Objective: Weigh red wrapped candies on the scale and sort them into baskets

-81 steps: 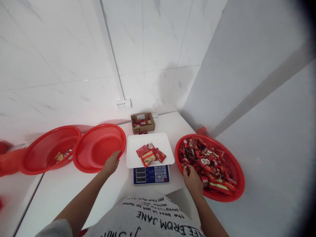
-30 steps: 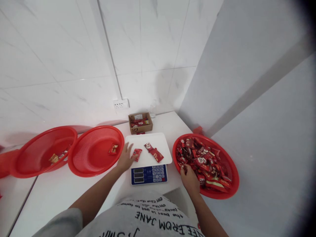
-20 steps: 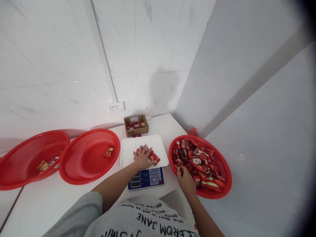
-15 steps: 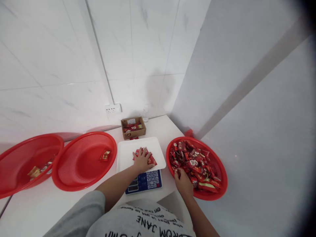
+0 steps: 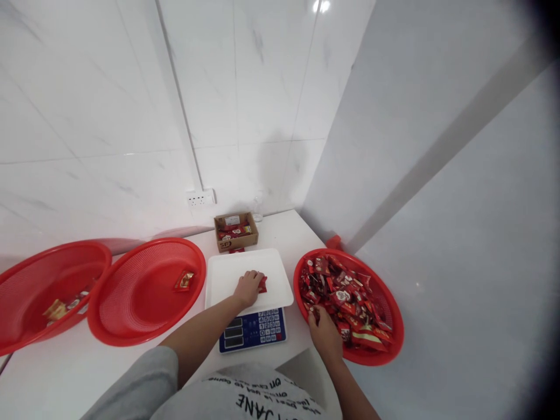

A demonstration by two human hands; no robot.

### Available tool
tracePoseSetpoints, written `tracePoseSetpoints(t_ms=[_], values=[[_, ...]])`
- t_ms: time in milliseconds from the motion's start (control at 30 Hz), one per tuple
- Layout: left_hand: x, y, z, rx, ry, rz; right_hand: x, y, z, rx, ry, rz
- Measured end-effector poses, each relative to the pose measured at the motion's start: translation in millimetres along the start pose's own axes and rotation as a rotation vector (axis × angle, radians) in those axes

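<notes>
My left hand (image 5: 248, 289) is closed over the white weighing tray (image 5: 225, 269), its fingers curled round red snack packets (image 5: 262, 284) that stick out at the fingertips. Under the tray sits a digital scale (image 5: 252, 330) with a blue keypad panel. At the near left rim of the right-hand red basket (image 5: 397, 309), my right hand (image 5: 324, 333) has its fingers bent together around a small red packet, mostly hidden. Many red wrapped packets (image 5: 345, 291) fill that basket.
Behind the tray stands a small cardboard box (image 5: 236, 240) holding red packets. To the left, one red basket (image 5: 144, 291) contains a single packet (image 5: 184, 281); another red basket (image 5: 26, 280) contains a few. A wall socket (image 5: 201, 198) is above the white table (image 5: 280, 233).
My left hand has gone from spread flat over the packets to curled around them, and less red shows on the tray. My right hand stays at the basket rim.
</notes>
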State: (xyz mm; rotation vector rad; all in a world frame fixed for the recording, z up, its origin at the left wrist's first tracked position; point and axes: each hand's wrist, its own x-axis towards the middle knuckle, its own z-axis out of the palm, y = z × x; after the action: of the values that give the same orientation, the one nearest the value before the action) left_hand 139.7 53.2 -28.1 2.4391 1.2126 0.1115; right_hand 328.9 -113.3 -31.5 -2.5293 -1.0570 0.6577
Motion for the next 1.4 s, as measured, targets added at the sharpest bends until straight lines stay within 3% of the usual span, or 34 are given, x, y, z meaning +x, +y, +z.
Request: tracePoseSetpoints(t_ms=[167, 333, 500, 633, 767, 900, 1000, 1067, 1200, 1267, 1333, 1400], values=[[1.6, -3.1, -9.9, -0.135, 0.052, -0.024, 0.5, 1.1, 0.3, -0.023, 0.000, 0.000], [-11.2, -17.7, -34.7, -0.297, 0.241, -0.142, 0.2, 1.9, 0.8, -0.002, 0.000, -0.004], [-46.2, -64.9, -72.8, -0.339, 0.451, -0.407, -0.3, 1.5, -0.3, -0.001, 0.002, -0.009], [-80.4, -107.2, -89.1, -0.302, 0.490, -0.601, 0.7, 2.0, 0.7, -0.003, 0.000, 0.000], [-109.6, -124.4, -75.8, -0.217, 0.410, -0.671, 1.0, 5.9, 3.1, 0.039, 0.028, -0.031], [-135.1, -116.9, -50.3, -0.173, 0.261, -0.648, -0.9, 6.9, 2.8, 0.169, 0.176, -0.122], [-149.1, -108.3, -39.2, -0.045, 0.090, -0.624, -4.5, -7.1, 3.9, 0.283, 0.248, -0.268], [-152.9, -103.7, -37.7, 0.038, 0.031, -0.620, -8.5, -25.6, 8.4, 0.356, 0.185, -0.355], [-146.9, -95.5, -39.9, 0.065, 0.083, -0.605, -16.3, -67.3, 26.5, 0.540, -0.125, -0.472], [-141.9, -91.2, -38.1, 0.079, 0.136, -0.568, -15.5, -77.8, 34.5, 0.585, -0.209, -0.541], [-139.2, -86.4, -33.1, 0.093, 0.192, -0.500, -9.0, -74.7, 37.2, 0.554, -0.160, -0.608], [-139.6, -80.2, -26.1, 0.097, 0.226, -0.388, 2.8, -58.0, 33.6, 0.469, -0.022, -0.620]])
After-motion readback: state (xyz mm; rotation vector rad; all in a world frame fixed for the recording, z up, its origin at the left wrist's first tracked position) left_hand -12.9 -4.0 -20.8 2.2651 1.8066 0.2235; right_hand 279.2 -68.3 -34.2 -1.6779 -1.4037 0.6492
